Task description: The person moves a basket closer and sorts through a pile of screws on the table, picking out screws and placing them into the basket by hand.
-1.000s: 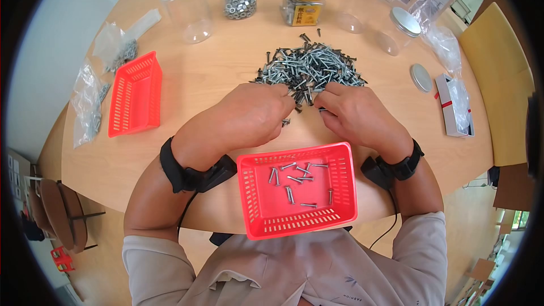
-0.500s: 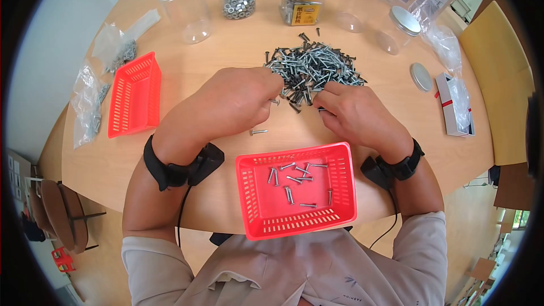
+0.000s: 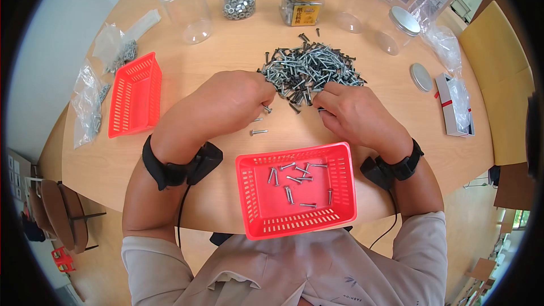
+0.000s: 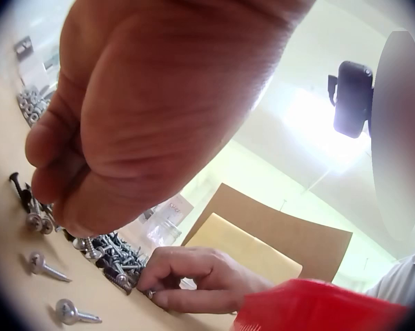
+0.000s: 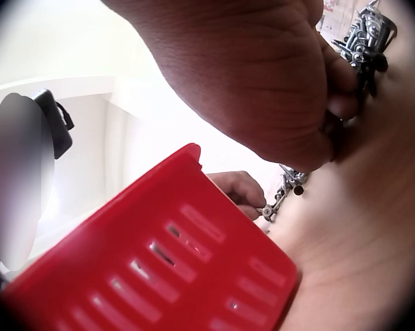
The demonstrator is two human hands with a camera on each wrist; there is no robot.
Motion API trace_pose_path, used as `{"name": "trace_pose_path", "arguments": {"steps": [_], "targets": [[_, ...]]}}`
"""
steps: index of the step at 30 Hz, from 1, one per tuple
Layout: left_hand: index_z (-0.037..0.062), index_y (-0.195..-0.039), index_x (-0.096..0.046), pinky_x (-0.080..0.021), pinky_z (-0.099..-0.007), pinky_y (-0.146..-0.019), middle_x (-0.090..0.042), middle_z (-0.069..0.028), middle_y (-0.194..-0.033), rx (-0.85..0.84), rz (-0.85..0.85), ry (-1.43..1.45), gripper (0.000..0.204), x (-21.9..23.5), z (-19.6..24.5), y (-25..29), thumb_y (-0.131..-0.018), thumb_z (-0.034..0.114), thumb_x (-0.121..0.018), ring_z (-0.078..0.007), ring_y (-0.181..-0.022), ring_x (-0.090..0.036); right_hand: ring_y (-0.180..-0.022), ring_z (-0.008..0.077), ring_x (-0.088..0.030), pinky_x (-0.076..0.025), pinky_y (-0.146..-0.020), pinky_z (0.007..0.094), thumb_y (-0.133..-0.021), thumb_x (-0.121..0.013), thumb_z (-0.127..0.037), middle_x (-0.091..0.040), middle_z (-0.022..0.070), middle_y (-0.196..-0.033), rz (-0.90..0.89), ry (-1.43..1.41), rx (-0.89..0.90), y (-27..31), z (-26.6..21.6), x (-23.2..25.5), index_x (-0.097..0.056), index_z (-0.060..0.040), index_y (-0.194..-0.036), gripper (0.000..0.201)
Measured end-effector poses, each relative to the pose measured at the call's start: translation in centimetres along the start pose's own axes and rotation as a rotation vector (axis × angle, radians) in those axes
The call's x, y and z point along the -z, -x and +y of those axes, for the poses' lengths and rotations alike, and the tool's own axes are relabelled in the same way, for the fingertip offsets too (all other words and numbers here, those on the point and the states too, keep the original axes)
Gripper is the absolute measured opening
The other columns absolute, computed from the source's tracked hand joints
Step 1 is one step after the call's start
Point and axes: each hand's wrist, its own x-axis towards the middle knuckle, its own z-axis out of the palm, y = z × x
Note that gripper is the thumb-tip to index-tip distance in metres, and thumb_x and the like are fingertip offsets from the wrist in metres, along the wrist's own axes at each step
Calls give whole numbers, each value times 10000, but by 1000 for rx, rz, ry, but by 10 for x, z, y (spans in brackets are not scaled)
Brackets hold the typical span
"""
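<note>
A heap of silver and black screws [image 3: 311,71] lies on the table in the head view. My left hand [image 3: 241,99] is at the heap's near left side, fingers curled down with a silver screw [image 3: 267,109] at their tips. Two loose screws [image 4: 48,265] lie beneath this hand in the left wrist view. At the heap's near right edge, my right hand [image 3: 354,110] pinches a screw [image 4: 151,294] between thumb and finger; most of it is hidden. Close to my body stands a red basket [image 3: 243,192] with several silver screws inside.
Another red basket [image 3: 136,96] stands at the left, beside plastic bags [image 3: 88,102] of hardware. Behind the heap are a jar of nuts [image 3: 239,4], a gold-lidded jar [image 3: 303,3] and clear jars [image 3: 187,11]. A round lid [image 3: 421,77] and a white box [image 3: 455,107] lie right.
My left hand has moved left and toward my body from the heap, and loose screws now lie on the table below it. My right hand has stayed almost still.
</note>
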Motion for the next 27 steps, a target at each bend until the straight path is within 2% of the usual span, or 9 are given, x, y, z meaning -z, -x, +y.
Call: {"name": "trace_pose_path", "arguments": {"steps": [11,27], "targets": [[57,-917,-633,-519,-475,-731,-665,-128,-894,32,-90,-6,77,-2,4,-2,-857,103,-644,-366,-878,-660,-787,325,-664,-536,-678,434,-849,-668,-94,-618,103,-887,-5,6,-12,0,-1,-1,-669,-55,-1027,182],[50,-904,-608,-516,-478,-722,-652,-131,-884,18,-107,-19,75,-3,9,-1,-843,78,-641,-370,-860,-654,-780,330,-663,-535,-673,438,-842,-667,-85,-617,106,-883,14,-5,-7,0,0,-2,-664,-53,-1009,170]]}}
